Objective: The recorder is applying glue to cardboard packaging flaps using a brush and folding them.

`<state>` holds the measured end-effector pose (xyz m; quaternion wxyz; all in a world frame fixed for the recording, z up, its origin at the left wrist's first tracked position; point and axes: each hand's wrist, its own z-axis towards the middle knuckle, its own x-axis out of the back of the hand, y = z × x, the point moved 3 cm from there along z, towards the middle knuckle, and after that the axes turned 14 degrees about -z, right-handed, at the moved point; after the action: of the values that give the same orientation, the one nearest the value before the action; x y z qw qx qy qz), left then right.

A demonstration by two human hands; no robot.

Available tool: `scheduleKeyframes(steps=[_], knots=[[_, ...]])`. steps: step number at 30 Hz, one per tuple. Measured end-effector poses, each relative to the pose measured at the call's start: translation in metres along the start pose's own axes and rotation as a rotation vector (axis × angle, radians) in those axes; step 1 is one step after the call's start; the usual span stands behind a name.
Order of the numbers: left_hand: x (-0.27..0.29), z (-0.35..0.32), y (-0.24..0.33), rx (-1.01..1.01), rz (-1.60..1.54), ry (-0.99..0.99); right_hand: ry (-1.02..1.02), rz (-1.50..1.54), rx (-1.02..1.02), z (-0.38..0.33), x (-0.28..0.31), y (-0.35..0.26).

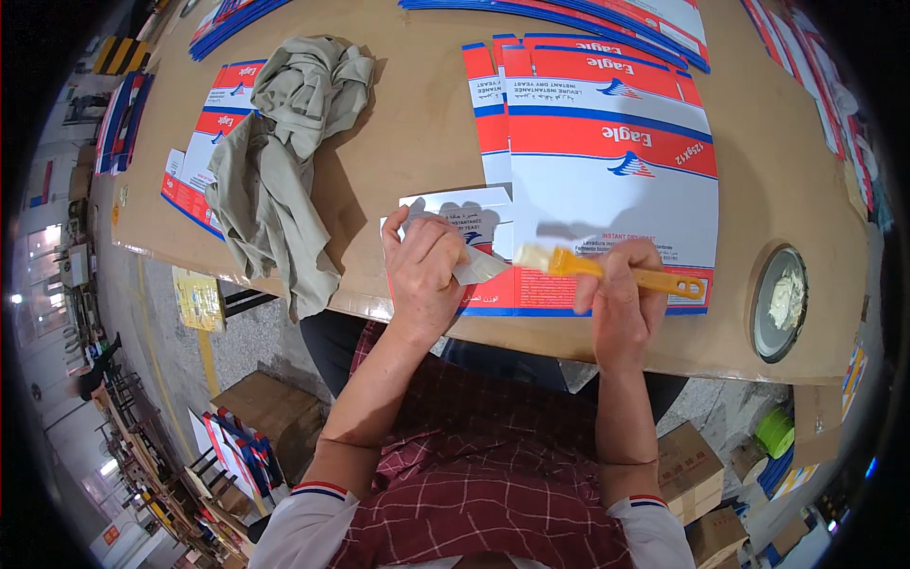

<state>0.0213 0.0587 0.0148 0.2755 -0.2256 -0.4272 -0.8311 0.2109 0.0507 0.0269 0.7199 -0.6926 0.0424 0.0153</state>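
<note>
Yellow-handled brush point(569, 262) with pale bristles point(533, 256)

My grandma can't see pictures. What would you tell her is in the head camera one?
A person's right hand holds a yellow-handled brush over flat red, white and blue cardboard, while the left hand grips a pale flap. A crumpled grey cloth lies on the left of the brown table, and a round dish of white paste sits on the right.

Lettering on carton sheets point(607, 204) and a brown box point(678, 450)
We see white words on red bands, smaller print below, and reddish characters on the box.
</note>
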Motion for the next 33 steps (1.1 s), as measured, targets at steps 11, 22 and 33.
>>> scheduleKeyframes(steps=[11, 22, 33], knots=[[0.001, 0.0, 0.0, 0.002, -0.004, -0.013, -0.13, 0.04, -0.28, -0.001, 0.004, 0.014], [0.0, -0.003, -0.001, 0.021, -0.04, -0.01, -0.103, -0.159, -0.424, 0.009, -0.005, 0.004], [0.0, -0.002, -0.001, 0.028, -0.042, -0.015, -0.132, -0.249, -0.393, 0.012, -0.004, 0.004]])
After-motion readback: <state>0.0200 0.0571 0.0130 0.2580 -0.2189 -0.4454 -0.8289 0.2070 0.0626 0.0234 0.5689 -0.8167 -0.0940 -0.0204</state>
